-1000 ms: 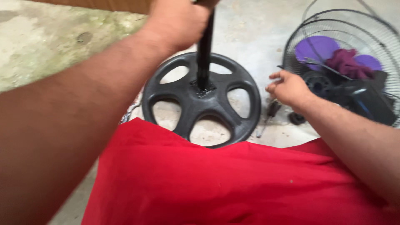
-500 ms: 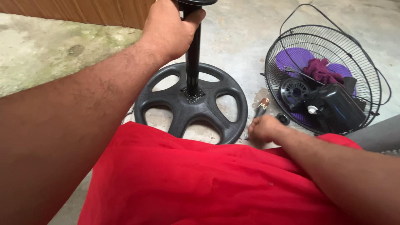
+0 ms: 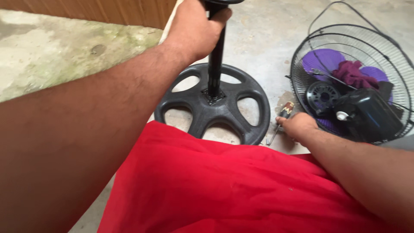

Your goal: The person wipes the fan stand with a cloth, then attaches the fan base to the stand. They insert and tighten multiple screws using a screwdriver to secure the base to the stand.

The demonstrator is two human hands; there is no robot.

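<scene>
One left hand (image 3: 194, 32) alone grips the pole (image 3: 215, 56) upright on its base (image 3: 213, 105) on the floor, so it could tip as the right hand (image 3: 297, 127) closes on the screwdriver (image 3: 282, 114).

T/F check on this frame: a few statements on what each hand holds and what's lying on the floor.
1. The left hand grips the black pole. True.
2. The pole stands in a round black base. True.
3. The right hand rests inside the fan guard. False: it is on the floor at the screwdriver.
4. The fan blades are green. False: purple.
5. A dark red cloth lies in the guard. True.
</scene>
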